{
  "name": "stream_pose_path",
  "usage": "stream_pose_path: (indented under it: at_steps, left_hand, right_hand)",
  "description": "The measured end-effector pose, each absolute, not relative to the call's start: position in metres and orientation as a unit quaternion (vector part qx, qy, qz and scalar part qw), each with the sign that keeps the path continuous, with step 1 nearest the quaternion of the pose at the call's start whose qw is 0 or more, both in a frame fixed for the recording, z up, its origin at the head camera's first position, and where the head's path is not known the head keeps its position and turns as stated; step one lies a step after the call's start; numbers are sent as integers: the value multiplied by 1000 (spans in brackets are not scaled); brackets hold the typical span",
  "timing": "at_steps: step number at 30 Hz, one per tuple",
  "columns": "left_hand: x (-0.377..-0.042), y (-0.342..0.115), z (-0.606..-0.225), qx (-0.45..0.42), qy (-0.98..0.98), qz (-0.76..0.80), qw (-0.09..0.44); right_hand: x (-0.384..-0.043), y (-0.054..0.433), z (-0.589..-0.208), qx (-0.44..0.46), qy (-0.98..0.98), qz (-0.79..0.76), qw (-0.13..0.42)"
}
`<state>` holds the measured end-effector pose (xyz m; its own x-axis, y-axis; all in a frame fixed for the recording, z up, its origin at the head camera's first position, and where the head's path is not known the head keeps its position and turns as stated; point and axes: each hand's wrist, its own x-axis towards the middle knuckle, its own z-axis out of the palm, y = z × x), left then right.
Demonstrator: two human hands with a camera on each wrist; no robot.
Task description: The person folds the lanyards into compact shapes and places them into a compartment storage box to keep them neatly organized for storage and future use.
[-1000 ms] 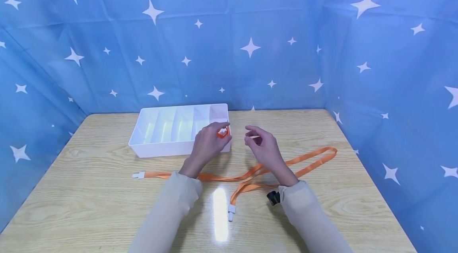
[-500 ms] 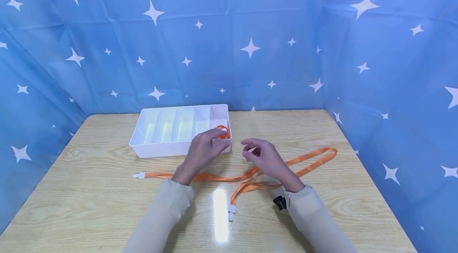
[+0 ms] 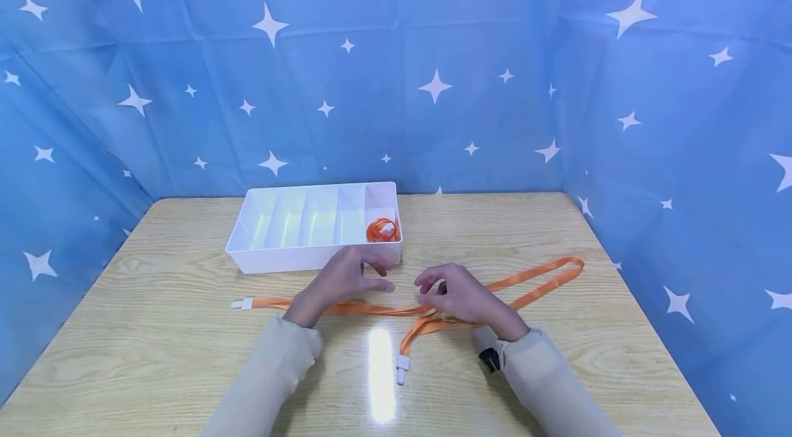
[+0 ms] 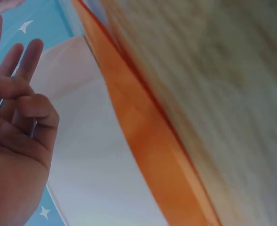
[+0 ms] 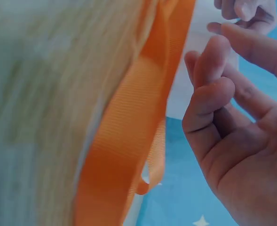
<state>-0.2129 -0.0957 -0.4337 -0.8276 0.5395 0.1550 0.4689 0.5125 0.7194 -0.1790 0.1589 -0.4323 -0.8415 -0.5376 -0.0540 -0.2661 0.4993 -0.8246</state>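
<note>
My left hand (image 3: 349,277) hovers with relaxed fingers in front of the white divided box (image 3: 281,262), holding nothing. Inside the box's rightmost compartment lies a coiled orange lanyard (image 3: 373,231). My right hand (image 3: 458,293) is loosely curled above the table, also holding nothing, over orange lanyards (image 3: 551,284) laid out flat. One lanyard ends in a white clip (image 3: 243,304) at the left, another in a white clip (image 3: 402,368) nearer the front. The orange strap (image 4: 143,127) crosses the left wrist view, and a broad orange strap (image 5: 129,122) fills much of the right wrist view.
The box stands near the back edge of the wooden table (image 3: 155,327), its other compartments showing bare white floors. A blue curtain (image 3: 346,80) with white stars hangs behind and along the sides. A small black device (image 3: 489,360) sits at my right wrist.
My left hand has let go of the coiled lanyard in the rightmost compartment and drawn back toward me. The right hand has also come back toward me and slightly left.
</note>
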Motion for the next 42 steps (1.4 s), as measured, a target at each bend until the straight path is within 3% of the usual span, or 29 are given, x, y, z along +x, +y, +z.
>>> stream_pose_path:
  at_steps: [5,24,42]
  left_hand:
    - [-212,-101,-439,293,863,404,75]
    - [-211,-120,-444,286,836,419,208]
    - [-205,-122,-447,299,852,366,225]
  right_hand:
    - [-177,159,-436,-240,845,-444,175]
    - [-175,158,-442,-249,844,-447,163]
    - [-175,156,-449,-246,873,-394,149]
